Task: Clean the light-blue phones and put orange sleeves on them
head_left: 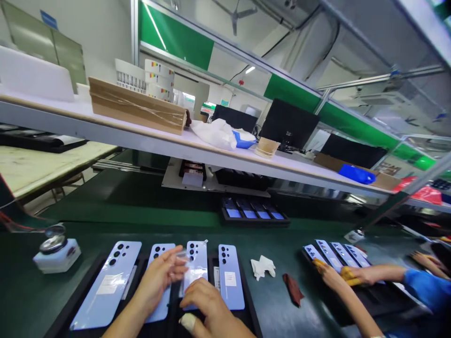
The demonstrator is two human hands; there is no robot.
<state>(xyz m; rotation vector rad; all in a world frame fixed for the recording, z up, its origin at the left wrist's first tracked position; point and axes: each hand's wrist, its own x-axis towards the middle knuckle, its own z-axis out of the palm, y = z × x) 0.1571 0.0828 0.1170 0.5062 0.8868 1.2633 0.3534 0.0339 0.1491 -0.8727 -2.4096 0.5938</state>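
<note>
Several light-blue phones lie back-up in a black tray [72, 305] at the near edge of the green belt. My left hand [158, 279] rests over the second phone [160, 256] and pinches the edge of a clear film [192, 277] on the third phone [196, 256]. My right hand [207, 303], with a taped thumb, presses on the lower end of that third phone. The first phone [109, 281] and the fourth phone [230, 277] lie untouched on either side.
A white dispenser [56, 253] stands at the left. A crumpled white cloth [262, 266] and a dark red cloth [293, 288] lie to the right. A co-worker's hands [338, 277] handle another tray of phones [338, 256]. A further tray [253, 213] sits behind, under a shelf.
</note>
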